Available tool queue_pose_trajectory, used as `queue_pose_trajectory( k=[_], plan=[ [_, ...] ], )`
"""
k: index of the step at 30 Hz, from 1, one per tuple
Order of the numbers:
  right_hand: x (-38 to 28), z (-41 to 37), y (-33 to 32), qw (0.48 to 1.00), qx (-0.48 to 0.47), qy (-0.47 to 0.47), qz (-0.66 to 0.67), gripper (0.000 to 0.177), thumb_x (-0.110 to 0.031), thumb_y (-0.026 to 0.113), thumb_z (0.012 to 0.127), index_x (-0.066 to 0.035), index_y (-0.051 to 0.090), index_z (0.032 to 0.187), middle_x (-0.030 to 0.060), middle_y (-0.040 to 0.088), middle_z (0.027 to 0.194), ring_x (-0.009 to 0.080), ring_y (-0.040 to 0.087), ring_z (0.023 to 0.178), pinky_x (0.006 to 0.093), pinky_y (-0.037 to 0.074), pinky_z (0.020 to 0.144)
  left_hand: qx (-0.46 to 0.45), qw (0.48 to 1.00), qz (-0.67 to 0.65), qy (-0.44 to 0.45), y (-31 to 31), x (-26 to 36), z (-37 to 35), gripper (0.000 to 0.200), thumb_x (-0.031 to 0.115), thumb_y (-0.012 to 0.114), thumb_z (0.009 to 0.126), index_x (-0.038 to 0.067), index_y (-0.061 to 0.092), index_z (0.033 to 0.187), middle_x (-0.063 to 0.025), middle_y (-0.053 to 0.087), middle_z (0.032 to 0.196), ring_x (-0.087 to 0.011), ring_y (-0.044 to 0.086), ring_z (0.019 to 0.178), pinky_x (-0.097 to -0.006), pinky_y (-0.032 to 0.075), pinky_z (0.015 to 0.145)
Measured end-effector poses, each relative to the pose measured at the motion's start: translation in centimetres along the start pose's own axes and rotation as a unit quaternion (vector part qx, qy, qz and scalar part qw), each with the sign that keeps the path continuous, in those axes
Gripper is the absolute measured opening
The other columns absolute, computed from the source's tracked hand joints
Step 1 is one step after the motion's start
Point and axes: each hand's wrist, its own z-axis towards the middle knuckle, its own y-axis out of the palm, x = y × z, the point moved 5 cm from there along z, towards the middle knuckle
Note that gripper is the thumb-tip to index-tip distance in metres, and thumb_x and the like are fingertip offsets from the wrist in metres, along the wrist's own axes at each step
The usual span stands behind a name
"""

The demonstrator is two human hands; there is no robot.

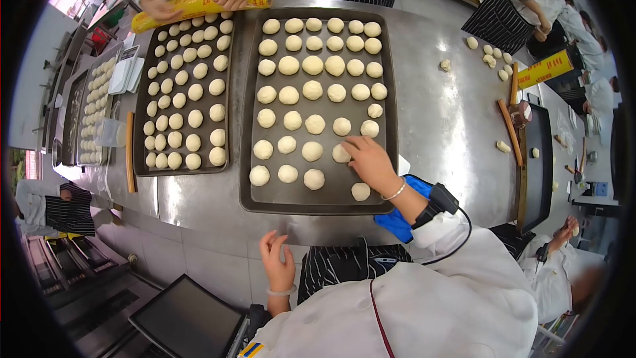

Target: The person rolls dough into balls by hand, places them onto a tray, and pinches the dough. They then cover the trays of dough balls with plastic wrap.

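Note:
Rows of round white dough balls (312, 123) lie on a dark baking tray (285, 201) in front of me. My right hand (371, 161) reaches over the tray's lower right part, its fingertips on one dough ball (341, 153) and partly covering it. Another ball (360, 191) sits just below that hand. Off the table's near edge, my left hand (278, 264) is raised with its fingers apart and nothing in it. A blue cloth (396, 227) lies under my right forearm.
A second tray (219, 107) of dough balls stands to the left, beside a wooden rolling pin (130, 152). Across the table a co-worker's hands hold a yellow film roll (199, 8). Loose dough pieces (445, 65) and rolling pins (511, 131) lie at the right.

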Motion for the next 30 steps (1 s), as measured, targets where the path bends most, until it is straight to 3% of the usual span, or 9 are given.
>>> queue_pose_trajectory(
  k=[6, 11, 15, 18, 20, 25, 27, 29, 30],
  plan=[
    [2.9, -3.2, 0.6, 0.997, 0.014, 0.046, -0.055, 0.038, -0.003, 0.071, 0.065, -0.006, 0.061, 0.102, 0.0102, 0.057, 0.103, 0.0297, 0.053, 0.100, 0.0382, 0.047, 0.083, -0.005, 1.000, -0.002, 0.006, 0.1, -0.1, 0.2, 0.027, -0.011, 0.054, 0.077, 0.000, 0.061, 0.101, -0.0140, 0.047, 0.121, -0.0249, 0.053, 0.095, -0.0327, 0.047, 0.080],
    [4.3, -3.3, 1.5, 0.996, -0.032, 0.059, 0.054, 0.035, 0.006, 0.061, 0.068, -0.006, 0.061, 0.101, 0.0126, 0.055, 0.097, 0.0328, 0.052, 0.094, 0.0402, 0.046, 0.084, 0.002, 1.000, -0.001, 0.011, 0.1, 0.3, 0.1, 0.026, -0.010, 0.054, 0.078, -0.001, 0.061, 0.100, -0.0141, 0.048, 0.120, -0.0253, 0.054, 0.095, -0.0328, 0.047, 0.079],
    [4.5, -3.0, 0.1, 0.994, -0.009, 0.075, 0.078, 0.036, 0.008, 0.059, 0.068, -0.005, 0.060, 0.101, 0.0125, 0.055, 0.099, 0.0332, 0.052, 0.094, 0.0406, 0.046, 0.084, 0.001, 1.000, 0.005, 0.003, 0.2, 0.2, -0.4, 0.026, -0.010, 0.054, 0.078, 0.000, 0.061, 0.101, -0.0141, 0.048, 0.120, -0.0258, 0.054, 0.094, -0.0327, 0.047, 0.079],
    [5.0, -3.1, 1.3, 0.998, 0.005, 0.048, 0.042, 0.032, 0.005, 0.058, 0.070, -0.007, 0.061, 0.100, 0.0118, 0.054, 0.100, 0.0321, 0.052, 0.094, 0.0405, 0.046, 0.081, -0.007, 0.999, -0.009, -0.033, 0.6, 0.3, -0.7, 0.023, -0.008, 0.055, 0.079, -0.001, 0.062, 0.100, -0.0152, 0.048, 0.120, -0.0304, 0.053, 0.100, -0.0373, 0.043, 0.091],
    [5.2, -3.0, 1.9, 0.999, -0.023, 0.033, -0.028, 0.031, -0.001, 0.059, 0.072, -0.009, 0.062, 0.101, 0.0112, 0.053, 0.103, 0.0311, 0.052, 0.093, 0.0397, 0.047, 0.077, -0.010, 1.000, 0.015, 0.004, 1.1, 0.7, -0.7, 0.025, -0.008, 0.054, 0.078, 0.000, 0.060, 0.101, -0.0148, 0.047, 0.120, -0.0270, 0.054, 0.095, -0.0329, 0.047, 0.079],
    [5.3, -3.9, -2.7, 1.000, -0.016, 0.003, -0.003, 0.029, -0.009, 0.062, 0.076, -0.010, 0.060, 0.106, 0.0100, 0.055, 0.108, 0.0295, 0.055, 0.098, 0.0390, 0.049, 0.078, -0.013, 0.999, 0.043, 0.028, 2.9, 1.6, -0.8, 0.025, -0.007, 0.052, 0.079, 0.000, 0.060, 0.101, -0.0151, 0.046, 0.121, -0.0274, 0.054, 0.097, -0.0329, 0.047, 0.079],
    [8.6, -3.6, -5.8, 0.997, 0.017, 0.040, 0.063, 0.023, -0.014, 0.062, 0.079, -0.009, 0.063, 0.102, 0.0110, 0.060, 0.101, 0.0314, 0.059, 0.092, 0.0408, 0.049, 0.078, -0.007, 0.999, 0.036, 0.015, 4.0, 2.6, -0.6, 0.024, -0.006, 0.051, 0.079, 0.001, 0.059, 0.102, -0.0151, 0.046, 0.121, -0.0274, 0.053, 0.098, -0.0330, 0.046, 0.078],
    [15.1, -3.4, -9.8, 0.977, 0.096, 0.171, 0.083, 0.017, -0.017, 0.061, 0.081, -0.006, 0.066, 0.092, 0.0134, 0.064, 0.089, 0.0338, 0.062, 0.082, 0.0429, 0.050, 0.073, -0.003, 0.999, 0.009, -0.050, 4.7, 3.6, -0.4, 0.025, -0.007, 0.051, 0.078, 0.001, 0.059, 0.100, -0.0146, 0.046, 0.119, -0.0277, 0.052, 0.098, -0.0332, 0.046, 0.077],
    [18.9, -3.3, -11.8, 0.962, 0.166, 0.210, 0.056, 0.017, -0.019, 0.060, 0.082, -0.003, 0.067, 0.084, 0.0172, 0.065, 0.081, 0.0363, 0.062, 0.076, 0.0443, 0.050, 0.068, -0.007, 0.999, 0.006, -0.038, 5.2, 4.3, -0.3, 0.025, -0.007, 0.051, 0.078, 0.001, 0.059, 0.100, -0.0146, 0.046, 0.119, -0.0277, 0.052, 0.098, -0.0332, 0.046, 0.077]
  ],
)
